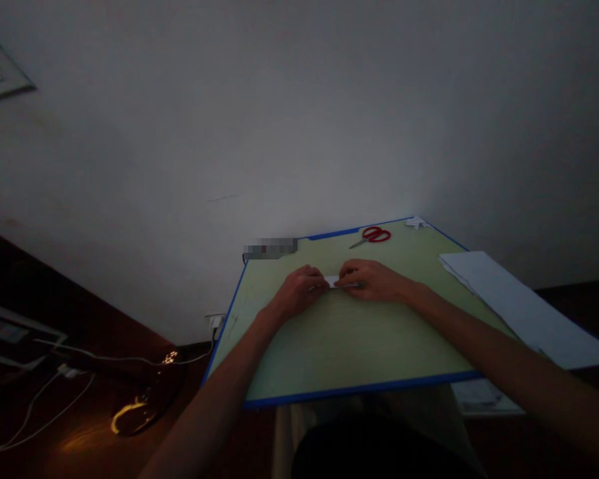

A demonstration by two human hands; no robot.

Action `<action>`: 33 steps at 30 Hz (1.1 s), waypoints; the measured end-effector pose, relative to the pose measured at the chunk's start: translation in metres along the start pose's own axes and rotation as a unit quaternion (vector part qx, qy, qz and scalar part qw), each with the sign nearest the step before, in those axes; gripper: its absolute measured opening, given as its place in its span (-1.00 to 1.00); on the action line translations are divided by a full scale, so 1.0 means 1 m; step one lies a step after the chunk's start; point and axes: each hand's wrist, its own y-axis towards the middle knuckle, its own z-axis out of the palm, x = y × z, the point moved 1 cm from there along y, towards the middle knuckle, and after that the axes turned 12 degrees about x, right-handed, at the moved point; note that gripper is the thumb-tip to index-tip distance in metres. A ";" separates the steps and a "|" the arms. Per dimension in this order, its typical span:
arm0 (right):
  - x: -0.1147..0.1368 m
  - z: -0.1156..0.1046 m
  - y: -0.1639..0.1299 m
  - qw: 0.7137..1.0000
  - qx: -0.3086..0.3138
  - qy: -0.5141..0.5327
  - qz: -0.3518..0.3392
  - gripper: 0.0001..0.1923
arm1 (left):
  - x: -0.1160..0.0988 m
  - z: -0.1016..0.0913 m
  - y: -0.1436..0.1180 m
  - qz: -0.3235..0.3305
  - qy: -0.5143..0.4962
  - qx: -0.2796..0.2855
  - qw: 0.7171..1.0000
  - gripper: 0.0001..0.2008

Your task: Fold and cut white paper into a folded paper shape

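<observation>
A small white strip of paper lies near the middle of the pale green tabletop. My left hand grips its left end with curled fingers. At the other end, my right hand pinches the paper, its fingertips close to those of the left. Only the short stretch between the two hands shows; the fingers cover the ends. Scissors with red handles rest beyond my right hand, blades pointing left.
Crumpled white paper sits in the far right corner. A stack of white sheets overhangs the right edge. A blurred-out grey object is at the far left corner. Cables run to a wall socket at left; the wall stands behind.
</observation>
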 end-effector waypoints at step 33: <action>-0.016 0.006 0.006 0.996 0.015 0.090 -0.018 -0.69 | 0.010 0.008 0.006 -0.067 -0.086 0.022 0.994 -0.76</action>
